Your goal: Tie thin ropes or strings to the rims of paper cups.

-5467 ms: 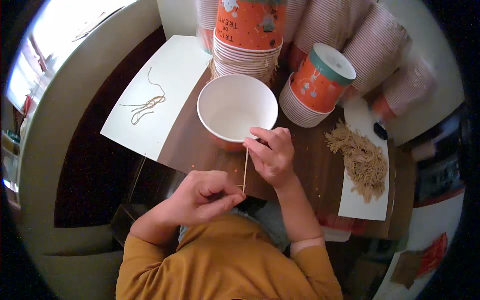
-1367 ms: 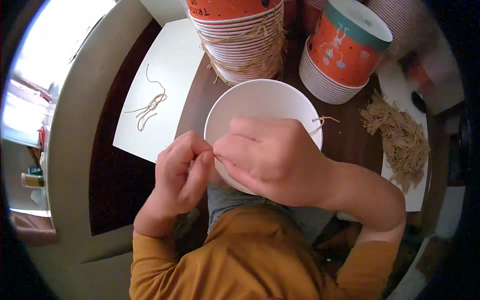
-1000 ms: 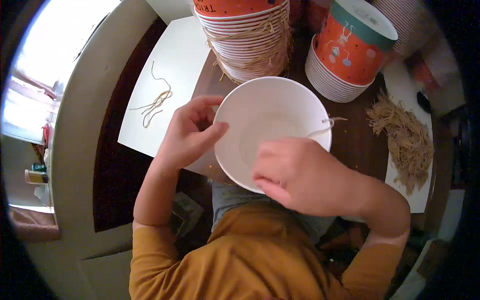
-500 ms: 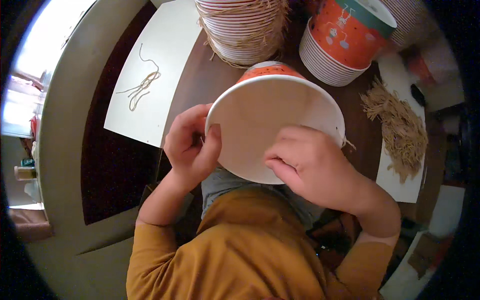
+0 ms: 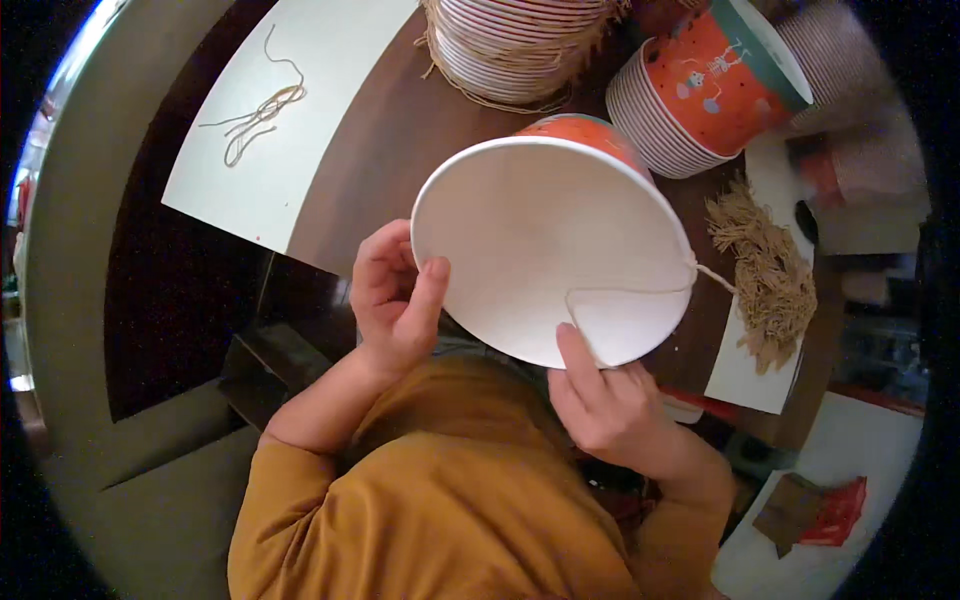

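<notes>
A large white-lined paper bucket point(image 5: 530, 230) with an orange printed outside is tilted so that its mouth faces me. My left hand point(image 5: 395, 295) grips the left rim, thumb on the inner wall and fingers outside. At the lower right rim, my right hand point(image 5: 610, 405) has one finger reaching over onto the inside and the others at the outside, partly hidden. A thin beige cord point(image 5: 640, 290) passes through the wall near the right rim, with a knot and a loose tail outside. Inside, it runs left, bends, and drops to the right hand's fingers.
A tall stack of white-rimmed buckets with cord handles point(image 5: 515, 50) stands at the back, beside nested orange buckets point(image 5: 715, 80). On the right lies a bundle of beige cords point(image 5: 770, 280). Several loose cords point(image 5: 260, 115) rest on a white board point(image 5: 330, 70) at left.
My right hand has moved from inside the bucket down to its lower rim. The cord inside now shows. The view has shifted, and the left hand keeps its hold.
</notes>
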A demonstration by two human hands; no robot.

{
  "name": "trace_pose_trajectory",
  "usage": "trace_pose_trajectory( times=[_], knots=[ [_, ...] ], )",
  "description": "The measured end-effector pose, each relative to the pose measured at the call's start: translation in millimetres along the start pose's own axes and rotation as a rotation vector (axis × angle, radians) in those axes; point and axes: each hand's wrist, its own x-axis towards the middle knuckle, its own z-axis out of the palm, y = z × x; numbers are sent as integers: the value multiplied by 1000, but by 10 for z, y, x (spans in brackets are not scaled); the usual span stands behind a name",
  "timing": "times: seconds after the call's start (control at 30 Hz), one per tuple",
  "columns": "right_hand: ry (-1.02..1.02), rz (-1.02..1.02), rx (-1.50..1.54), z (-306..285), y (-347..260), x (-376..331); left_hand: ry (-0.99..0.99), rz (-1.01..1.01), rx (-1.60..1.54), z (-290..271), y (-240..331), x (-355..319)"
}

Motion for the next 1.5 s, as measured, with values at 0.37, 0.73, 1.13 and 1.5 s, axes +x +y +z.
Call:
trace_pose_trajectory(
  times=[0.37, 0.73, 1.13, 1.5],
  knots=[
    [90, -65, 24, 99, -6, -7, -300, 561, 739, -359, 194, -75],
    [69, -97, 27, 48, -14, 26, -582, 714, 1033, -340, 305, 175],
    [122, -77, 86, 45, 18, -37, -829, 703, 1002, -169, 419, 391],
    [184, 25, 192, 48, 85, -76, -277, 584, 915, -319, 250, 174]
  ],
)
